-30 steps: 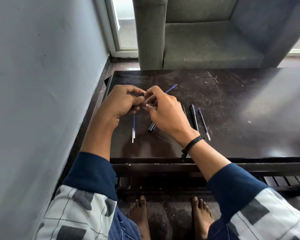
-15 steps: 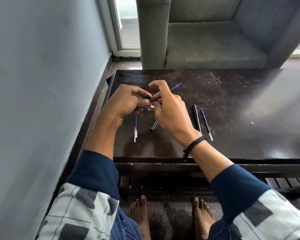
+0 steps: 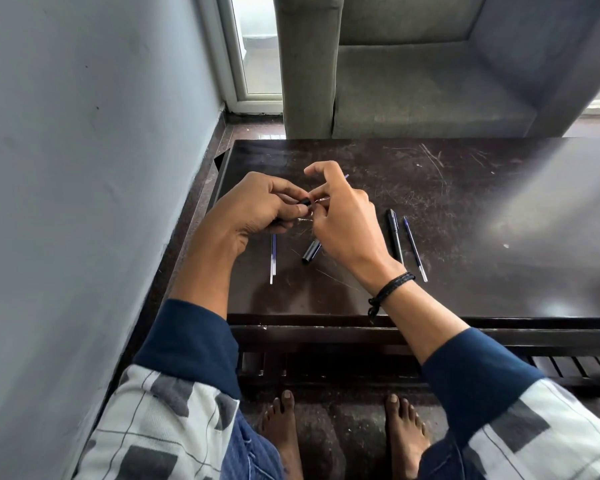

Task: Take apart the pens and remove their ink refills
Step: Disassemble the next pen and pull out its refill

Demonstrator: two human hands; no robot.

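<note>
Head view, left hand: the left hand [image 3: 257, 211] is curled. Its thumb and forefinger pinch a short black plastic pen piece [image 3: 303, 201], held level with the end turned toward the other hand, likely so the insides can come straight out.

Head view, right hand: the right hand [image 3: 343, 225] is curled too, fingertips meeting the black piece and forefinger lifted free. A thin blue ink refill [image 3: 346, 176] pokes out past its knuckles, so it appears to hold that refill. What sits right between the fingertips is too small to tell.

Step in hand: I judge the refill is being parted from the last bit of this pen.

Under the right hand: a black tubular pen barrel [image 3: 311, 251] lies on the table on the person's side of that hand. It is probably this pen's other half, put down to free the fingers.

Under the left hand: thin blue-and-clear spent refills [image 3: 273, 258], seemingly two, lie side by side. They look like a pile of finished parts.

Right of the right hand: a slim black pen [image 3: 394, 233] that looks still assembled lies there. A lone blue refill [image 3: 414, 249] lies just beside it, farther out.

Surface: all of this rests on a dark, scratched wooden table [image 3: 465, 202].

Progress: roughly midway, with at least one pen left to open.
</note>
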